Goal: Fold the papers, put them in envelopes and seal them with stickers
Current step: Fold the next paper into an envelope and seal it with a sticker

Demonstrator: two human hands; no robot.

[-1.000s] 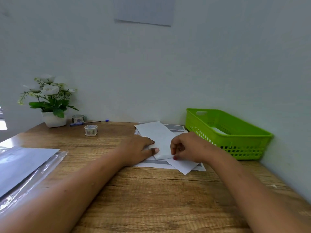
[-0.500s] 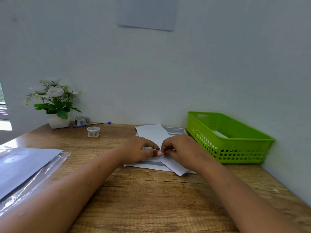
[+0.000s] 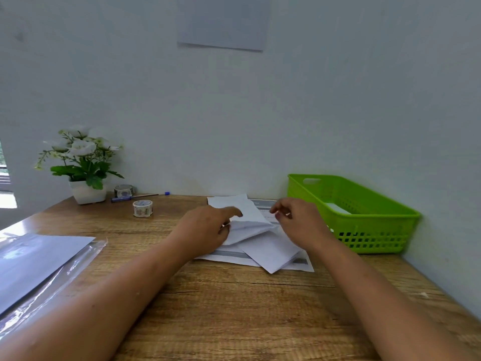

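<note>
**Both hands at a half-folded sheet, mid-worktop**

No brand, label or readable writing shows anywhere. The printed sheets (image 3: 234, 256) lying flat under the work carry grey bands, but any text on them is too small and blurred to read. The two tape rolls bear a small pattern that cannot be made out.

The folded paper (image 3: 250, 227) sits on the wooden worktop (image 3: 234, 308), on top of those printed sheets, with one flap raised and another panel (image 3: 270, 252) reaching toward the near edge. The left hand (image 3: 205, 230) rests on its left side, fingers curled against the fold and thumb hidden beneath; it seems to grip the paper's edge, though the contact itself is covered. The right hand (image 3: 299, 222) hovers just beside the paper's right end, fingers loosely bent and apart, holding nothing.

A green basket (image 3: 364, 230) stands at the right against the wall, with something white inside, mostly hidden by its wall. On the left, a grey sheet in a clear plastic sleeve (image 3: 39, 261) is cut off by the frame. At the back stand a potted white flower (image 3: 83, 165), a pen (image 3: 135, 197), one tape roll (image 3: 142, 208) in the open and another (image 3: 123, 190) by the pot. A grey sheet (image 3: 221, 22) hangs on the wall, cut off at the top.
</note>
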